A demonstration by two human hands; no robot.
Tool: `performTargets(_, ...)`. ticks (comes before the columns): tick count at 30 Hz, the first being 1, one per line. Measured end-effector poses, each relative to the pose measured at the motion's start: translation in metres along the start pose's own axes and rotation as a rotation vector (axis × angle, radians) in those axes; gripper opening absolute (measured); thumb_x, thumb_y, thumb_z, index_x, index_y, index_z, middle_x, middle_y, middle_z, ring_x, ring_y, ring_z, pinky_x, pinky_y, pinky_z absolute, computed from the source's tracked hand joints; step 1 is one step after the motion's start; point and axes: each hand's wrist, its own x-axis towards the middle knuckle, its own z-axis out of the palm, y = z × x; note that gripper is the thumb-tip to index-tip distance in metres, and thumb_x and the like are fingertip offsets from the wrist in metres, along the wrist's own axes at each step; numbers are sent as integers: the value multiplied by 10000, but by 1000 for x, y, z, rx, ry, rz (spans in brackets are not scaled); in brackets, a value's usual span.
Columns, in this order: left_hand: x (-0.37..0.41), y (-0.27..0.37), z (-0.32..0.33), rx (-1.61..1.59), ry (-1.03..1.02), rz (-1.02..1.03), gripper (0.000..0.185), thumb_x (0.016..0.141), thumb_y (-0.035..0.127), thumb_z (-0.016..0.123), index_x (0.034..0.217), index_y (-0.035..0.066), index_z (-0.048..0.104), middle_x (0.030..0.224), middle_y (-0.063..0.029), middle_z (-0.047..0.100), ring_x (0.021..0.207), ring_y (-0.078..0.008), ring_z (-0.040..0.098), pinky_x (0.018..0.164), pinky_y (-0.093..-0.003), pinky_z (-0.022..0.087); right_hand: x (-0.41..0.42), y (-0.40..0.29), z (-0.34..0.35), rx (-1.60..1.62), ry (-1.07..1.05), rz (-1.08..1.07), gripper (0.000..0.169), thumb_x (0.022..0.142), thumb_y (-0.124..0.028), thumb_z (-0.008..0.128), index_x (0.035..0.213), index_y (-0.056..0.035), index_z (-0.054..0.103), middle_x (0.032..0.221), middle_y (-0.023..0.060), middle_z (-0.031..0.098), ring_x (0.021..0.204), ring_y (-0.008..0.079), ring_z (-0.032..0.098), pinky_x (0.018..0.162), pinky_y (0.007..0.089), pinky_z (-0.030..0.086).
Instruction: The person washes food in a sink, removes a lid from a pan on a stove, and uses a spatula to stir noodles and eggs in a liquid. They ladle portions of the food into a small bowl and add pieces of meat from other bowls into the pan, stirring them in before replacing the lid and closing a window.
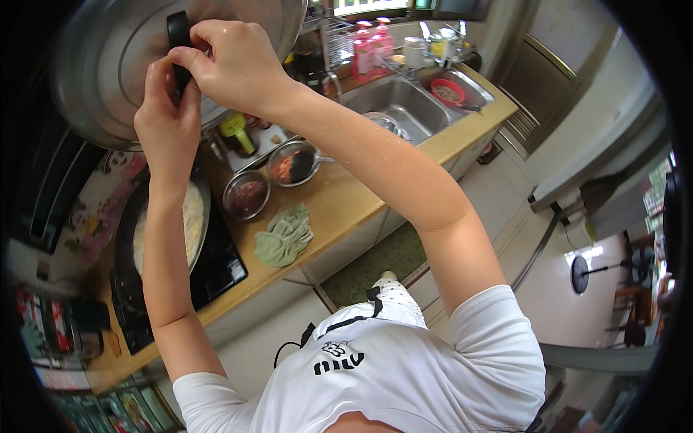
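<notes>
Both my hands are raised at the upper left around the black handle (pixel 177 35) of a large, domed, see-through lid (pixel 97 70). My left hand (pixel 170 108) pinches the handle's lower part, and my right hand (pixel 233 65) grips it higher up, the two hands touching. Below my left forearm, a wide black wok (pixel 125 227) with pale food in it rests on the black stove, partly hidden by that arm. Beside it on the wooden counter are a metal bowl of reddish minced food (pixel 247 196), a second bowl with orange and dark food (pixel 292 164), and a crumpled green cloth (pixel 285 235).
A double steel sink (pixel 403 105) lies further right, with a red colander (pixel 448 92) in its smaller basin. Pink pump bottles (pixel 364 51) stand behind it. A metal tray (pixel 262 149) with a yellow-green tool is behind the bowls. The counter edge runs diagonally before me.
</notes>
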Motion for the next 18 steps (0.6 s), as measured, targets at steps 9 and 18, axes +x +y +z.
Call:
performTargets(9, 21, 80, 150, -171, -81, 97, 217, 766, 77, 591, 964, 62, 503, 627, -68, 511, 519, -177, 473, 521, -265, 417, -1, 66, -155, -170, 113, 95, 251, 744, -224, 624, 723, 23, 588, 588, 128, 573, 525, 220, 565, 515, 305, 438)
performTargets(18, 60, 203, 362, -444, -239, 123, 227, 749, 176, 634, 870, 46, 492, 619, -107, 531, 533, -275, 516, 513, -316, 424, 19, 155, -384, -412, 166, 196, 279, 694, -265, 632, 595, -10, 580, 528, 146, 554, 515, 287, 572, 495, 353, 449)
